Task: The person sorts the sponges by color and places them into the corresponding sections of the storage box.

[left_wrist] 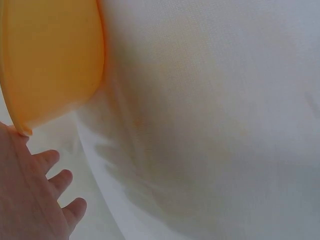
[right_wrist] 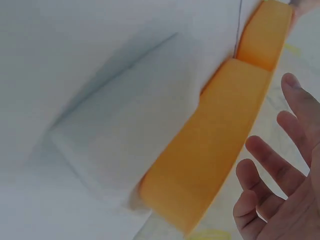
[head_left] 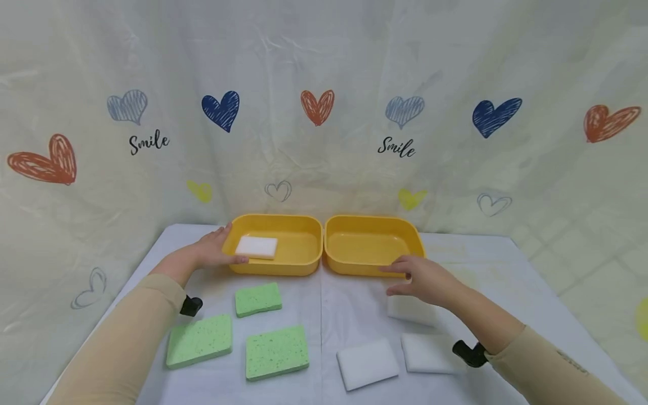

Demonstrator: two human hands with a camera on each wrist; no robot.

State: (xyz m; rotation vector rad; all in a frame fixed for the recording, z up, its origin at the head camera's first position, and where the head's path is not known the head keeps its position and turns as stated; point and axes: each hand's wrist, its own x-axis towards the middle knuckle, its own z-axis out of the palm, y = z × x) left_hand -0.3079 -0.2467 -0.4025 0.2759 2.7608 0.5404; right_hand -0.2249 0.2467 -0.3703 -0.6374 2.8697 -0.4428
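Yellow left tub holds one white sponge; the right tub holds nothing. Left hand clasps its tub's corner, while the right hand hovers with fingers spread. Only the right wrist view shows a white sponge lying against the right tub's wall.

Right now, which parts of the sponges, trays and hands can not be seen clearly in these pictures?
- White sponge under the right hand, head view: the hand covers its far part.
- Left hand, head view: the left yellow tray hides whether its fingers grip the rim.
- Left wrist view: the frame edge cuts off that tray; its inside is unseen.
- Right wrist view: dim; the right yellow tray hides its contents.
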